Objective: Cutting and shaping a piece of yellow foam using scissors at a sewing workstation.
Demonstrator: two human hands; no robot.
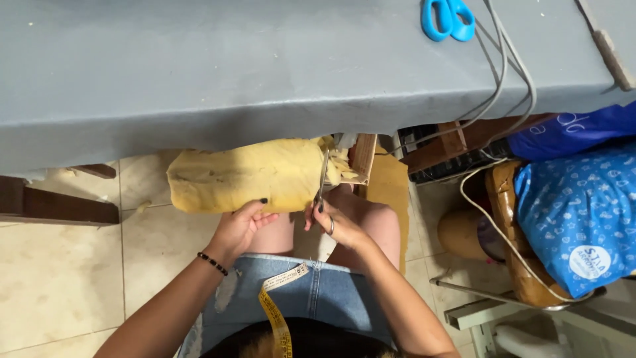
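A roll of yellow fabric [245, 174] lies across my lap just below the edge of the grey table [199, 73]. My left hand [240, 227] grips the roll from underneath, near its middle. My right hand [334, 222] holds a pair of metal scissors [322, 180], blades pointing up into the roll's right end, where frayed yellow strips [339, 166] hang. A yellow measuring tape [277, 311] hangs from my neck over my denim shorts.
Blue-handled scissors [448, 18] lie on the table's far right, beside grey cables [503, 73] that drop off the edge. Blue patterned bags [580, 212] sit on a wooden chair at right. A dark wooden beam [59, 209] is at left over a tiled floor.
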